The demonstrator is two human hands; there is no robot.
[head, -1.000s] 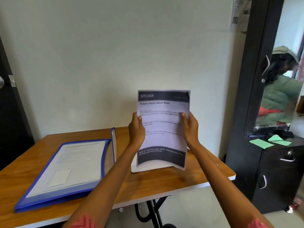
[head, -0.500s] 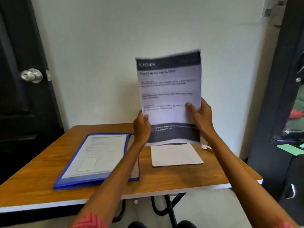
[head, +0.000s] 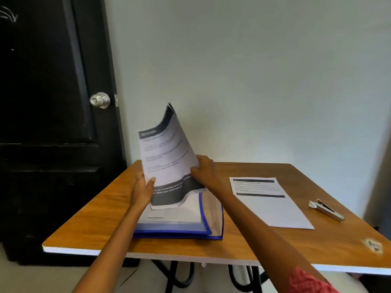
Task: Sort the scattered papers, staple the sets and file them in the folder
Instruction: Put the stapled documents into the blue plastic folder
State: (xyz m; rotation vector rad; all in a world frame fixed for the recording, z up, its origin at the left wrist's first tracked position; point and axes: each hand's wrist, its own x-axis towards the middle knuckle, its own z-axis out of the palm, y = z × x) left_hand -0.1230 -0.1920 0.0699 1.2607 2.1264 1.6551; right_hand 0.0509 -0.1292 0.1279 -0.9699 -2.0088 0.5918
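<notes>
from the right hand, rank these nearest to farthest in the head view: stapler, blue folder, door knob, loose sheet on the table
From the right hand:
1. blue folder, directly below the hand.
2. loose sheet, flat on the table to its right.
3. stapler, farther right, past the sheet.
4. door knob, far left on the black door, behind the table.

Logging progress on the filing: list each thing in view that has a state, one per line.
Paper set: held above the folder, curved, lower edge over it.
Folder: open on the table.
Left hand: grips set's left edge.
Right hand: grips set's right edge.
Loose sheet: flat on table.
Stapler: lying untouched.
Door: closed.
</notes>
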